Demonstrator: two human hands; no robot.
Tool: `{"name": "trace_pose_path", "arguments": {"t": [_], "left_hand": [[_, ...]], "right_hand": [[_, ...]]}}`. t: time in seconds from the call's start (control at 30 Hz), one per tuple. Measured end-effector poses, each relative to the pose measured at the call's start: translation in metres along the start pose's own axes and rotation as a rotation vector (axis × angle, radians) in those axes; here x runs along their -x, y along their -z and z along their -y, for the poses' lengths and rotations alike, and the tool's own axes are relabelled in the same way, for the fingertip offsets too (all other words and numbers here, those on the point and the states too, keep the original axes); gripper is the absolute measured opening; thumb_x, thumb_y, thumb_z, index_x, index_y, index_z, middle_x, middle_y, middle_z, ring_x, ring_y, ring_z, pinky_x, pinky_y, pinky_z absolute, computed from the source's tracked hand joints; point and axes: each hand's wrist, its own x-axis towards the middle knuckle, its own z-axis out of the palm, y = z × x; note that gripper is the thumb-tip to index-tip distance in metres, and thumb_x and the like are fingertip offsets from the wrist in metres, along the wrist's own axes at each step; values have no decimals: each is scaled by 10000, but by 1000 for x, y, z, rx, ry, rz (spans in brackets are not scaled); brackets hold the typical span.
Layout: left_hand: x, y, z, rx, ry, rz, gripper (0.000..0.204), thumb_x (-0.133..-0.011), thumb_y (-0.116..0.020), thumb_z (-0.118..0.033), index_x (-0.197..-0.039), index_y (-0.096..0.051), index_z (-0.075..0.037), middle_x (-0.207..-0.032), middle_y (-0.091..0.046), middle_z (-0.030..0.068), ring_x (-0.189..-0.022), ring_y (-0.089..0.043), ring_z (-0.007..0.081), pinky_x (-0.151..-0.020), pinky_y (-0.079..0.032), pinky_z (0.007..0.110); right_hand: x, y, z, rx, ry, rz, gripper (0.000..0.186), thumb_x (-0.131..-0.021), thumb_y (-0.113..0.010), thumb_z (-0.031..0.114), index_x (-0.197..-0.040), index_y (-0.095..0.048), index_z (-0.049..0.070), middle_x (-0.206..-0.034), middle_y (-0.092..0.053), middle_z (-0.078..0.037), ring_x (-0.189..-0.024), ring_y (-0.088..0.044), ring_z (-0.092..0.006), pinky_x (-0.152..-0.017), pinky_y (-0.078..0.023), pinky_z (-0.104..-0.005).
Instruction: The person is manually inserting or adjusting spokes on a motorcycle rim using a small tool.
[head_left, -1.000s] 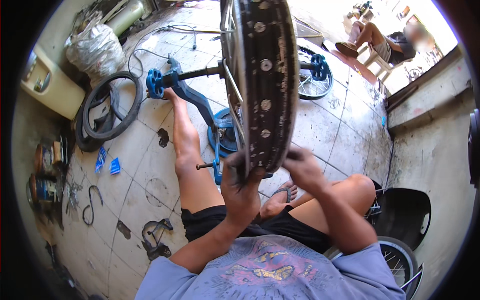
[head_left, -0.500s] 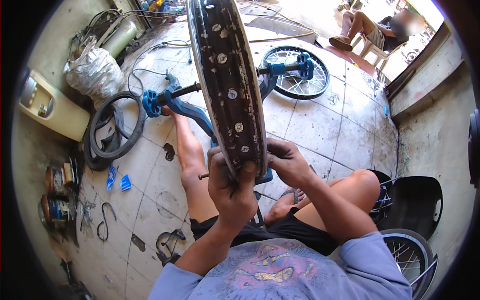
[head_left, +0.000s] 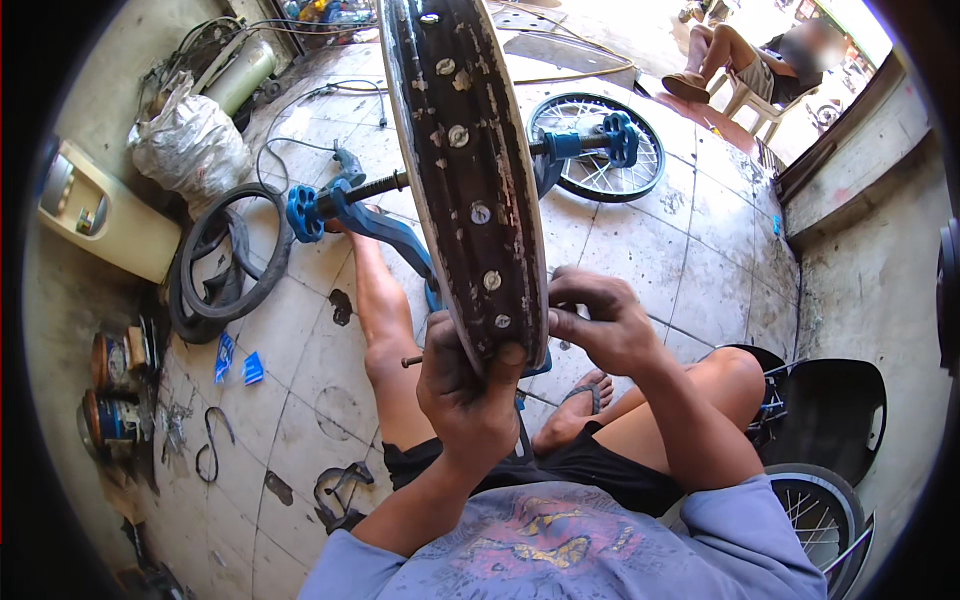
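the bare rim stands upright between the arms of the blue stand. compared with a moment ago it has rolled slightly toward the person, bringing its spoke heads nearer the left thumb. the left hand's grip is clamped on the near edge; the right hand is at the right side, thumb and forefinger close, but i cannot tell if they pinch anything. rim and hands hide the stand's lower part. beyond, a spoked wheel lies on the floor; a tire lies left.
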Motion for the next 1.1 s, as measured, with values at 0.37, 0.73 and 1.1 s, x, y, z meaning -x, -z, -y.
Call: {"name": "trace_pose_path", "arguments": {"t": [0.37,0.73,1.1], "left_hand": [[27,29,38,-253,55,99,352,-965,-631,-141,-1269,-515,-7,-1266,-491,153,-1241,-457,284,-1047,-349,386],[48,24,58,23,245,-26,238,-988,-610,-107,-1192,-550,-2,-1150,-533,62,-1039,-535,123,-904,-443,258],[46,20,46,130,242,-89,275,-967,-651,-86,-1201,-521,-22,-1109,-621,30,-972,-567,95,-865,-466,251]], "right_hand": [[-6,23,45,852,-12,-223,139,-895,-675,198,-936,-727,75,-890,-583,-99,-915,-573,-288,-863,-429,-410],[4,8,-9,290,-88,159,196,-913,-694,195,-1031,-745,47,-924,-630,-31,-979,-602,-171,-931,-435,-357],[-4,-6,75,1225,538,29,165,-794,-678,185,-916,-714,79,-859,-517,-56,-880,-511,-249,-890,-368,-396]]}}
